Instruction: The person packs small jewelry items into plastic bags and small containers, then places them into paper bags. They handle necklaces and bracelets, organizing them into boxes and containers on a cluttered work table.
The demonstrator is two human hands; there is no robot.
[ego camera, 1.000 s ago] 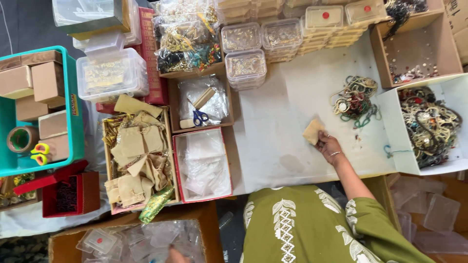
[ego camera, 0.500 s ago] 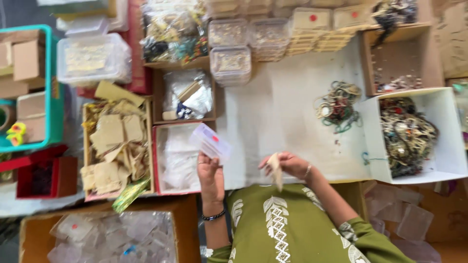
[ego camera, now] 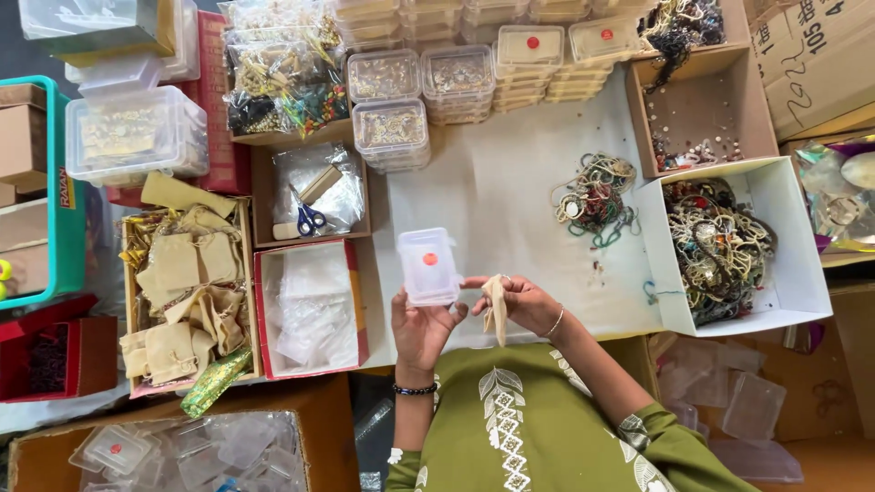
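My left hand (ego camera: 421, 330) holds a small clear plastic box (ego camera: 427, 265) with a red dot on its lid, raised in front of me. My right hand (ego camera: 522, 302) pinches a small beige cloth pouch (ego camera: 496, 307) that hangs down next to the box. Both hands are close together over the near edge of the white paper-covered table (ego camera: 497, 191). A pile of tangled bead jewellery (ego camera: 593, 198) lies on the paper beyond my right hand.
A white box of tangled necklaces (ego camera: 718, 246) stands at the right. At the left sit a red box of clear bags (ego camera: 310, 310), a box of beige pouches (ego camera: 187, 292) and blue scissors (ego camera: 309, 217). Stacked clear boxes (ego camera: 428, 77) line the back.
My right hand drew back from the jewellery pile with the pouch to my front. My left hand came up holding the clear box, and both hands have moved close together.
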